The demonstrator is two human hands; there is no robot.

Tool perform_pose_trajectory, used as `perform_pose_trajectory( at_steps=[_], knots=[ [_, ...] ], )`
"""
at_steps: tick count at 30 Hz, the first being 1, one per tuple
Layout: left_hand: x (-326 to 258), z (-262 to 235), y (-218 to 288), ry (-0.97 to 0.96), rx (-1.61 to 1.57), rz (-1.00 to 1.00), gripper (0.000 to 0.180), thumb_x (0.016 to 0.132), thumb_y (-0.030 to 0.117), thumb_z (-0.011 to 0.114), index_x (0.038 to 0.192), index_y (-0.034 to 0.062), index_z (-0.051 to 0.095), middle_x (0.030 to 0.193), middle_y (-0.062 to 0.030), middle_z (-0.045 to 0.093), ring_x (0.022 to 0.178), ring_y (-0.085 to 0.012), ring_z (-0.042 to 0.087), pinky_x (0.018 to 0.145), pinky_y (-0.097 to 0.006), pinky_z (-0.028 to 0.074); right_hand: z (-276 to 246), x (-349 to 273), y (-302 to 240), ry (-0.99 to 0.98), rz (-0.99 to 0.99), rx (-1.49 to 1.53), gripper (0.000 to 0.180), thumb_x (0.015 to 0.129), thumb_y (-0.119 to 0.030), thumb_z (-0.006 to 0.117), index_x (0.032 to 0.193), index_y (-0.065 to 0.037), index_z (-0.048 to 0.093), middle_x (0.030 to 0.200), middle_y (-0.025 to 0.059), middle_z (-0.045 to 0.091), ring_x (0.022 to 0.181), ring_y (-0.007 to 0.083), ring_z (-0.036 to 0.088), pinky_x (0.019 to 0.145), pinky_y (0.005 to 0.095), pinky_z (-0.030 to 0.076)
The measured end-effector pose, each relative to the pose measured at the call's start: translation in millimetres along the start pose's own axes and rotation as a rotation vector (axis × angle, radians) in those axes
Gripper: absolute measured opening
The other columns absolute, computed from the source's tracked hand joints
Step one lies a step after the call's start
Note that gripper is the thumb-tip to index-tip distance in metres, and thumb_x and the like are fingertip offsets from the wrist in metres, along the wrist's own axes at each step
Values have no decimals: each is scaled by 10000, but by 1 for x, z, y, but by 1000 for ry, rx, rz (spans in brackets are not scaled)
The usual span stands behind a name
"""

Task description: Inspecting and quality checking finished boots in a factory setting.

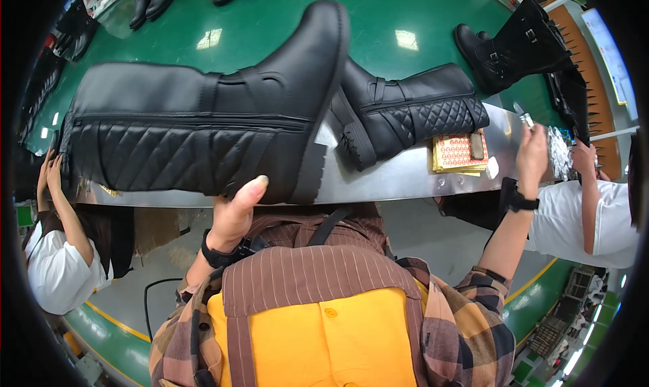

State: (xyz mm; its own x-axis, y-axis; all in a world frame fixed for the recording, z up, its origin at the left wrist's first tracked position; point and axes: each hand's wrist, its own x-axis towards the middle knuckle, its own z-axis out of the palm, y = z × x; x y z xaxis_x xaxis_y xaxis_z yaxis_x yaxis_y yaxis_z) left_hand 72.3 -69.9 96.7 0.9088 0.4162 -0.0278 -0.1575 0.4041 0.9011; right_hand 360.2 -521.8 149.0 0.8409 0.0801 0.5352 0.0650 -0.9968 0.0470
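Observation:
My left hand grips a tall black boot from below, thumb against its near side, the other fingers hidden behind it. The boot lies sideways in the air, toe up to the right, with a long zip and a quilted panel. A second black quilted boot lies on the metal table strip to its right. My right hand is raised at the right, fingers closed around a slim silver-and-white tool with a pointed end. Its exact kind is too small to make out.
Right of centre lie a stack of red-and-yellow printed sheets, a small dark block and a white wad. Buckled black boots stand on the green surface. Co-workers in white sit at left and right.

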Motion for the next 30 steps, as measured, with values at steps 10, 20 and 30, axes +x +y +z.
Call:
perform_pose_trajectory(
  at_steps=[10,20,30],
  knots=[
    [19,-3,-17,288,227,72,453,875,80,659,1295,19,498,1238,-60,556,1122,-162,542,1012,-323,413,28,-18,-30,-154,74,246,297,920,-325,587,996,-52,673,905,137,670,833,321,648,740,393,503],
    [28,-10,-38,279,88,40,420,851,71,695,1239,-4,553,1193,-69,591,1064,-165,574,967,-311,451,10,-96,-151,-765,387,870,433,917,-403,618,827,19,594,628,88,629,550,113,599,503,270,447],
    [30,-14,-14,199,282,201,343,827,52,710,1151,-9,614,1104,-66,645,1002,-153,612,892,-302,482,-31,-115,-226,-138,297,1487,308,848,-24,693,1069,0,481,1009,64,592,914,113,577,835,252,459]
  ],
)
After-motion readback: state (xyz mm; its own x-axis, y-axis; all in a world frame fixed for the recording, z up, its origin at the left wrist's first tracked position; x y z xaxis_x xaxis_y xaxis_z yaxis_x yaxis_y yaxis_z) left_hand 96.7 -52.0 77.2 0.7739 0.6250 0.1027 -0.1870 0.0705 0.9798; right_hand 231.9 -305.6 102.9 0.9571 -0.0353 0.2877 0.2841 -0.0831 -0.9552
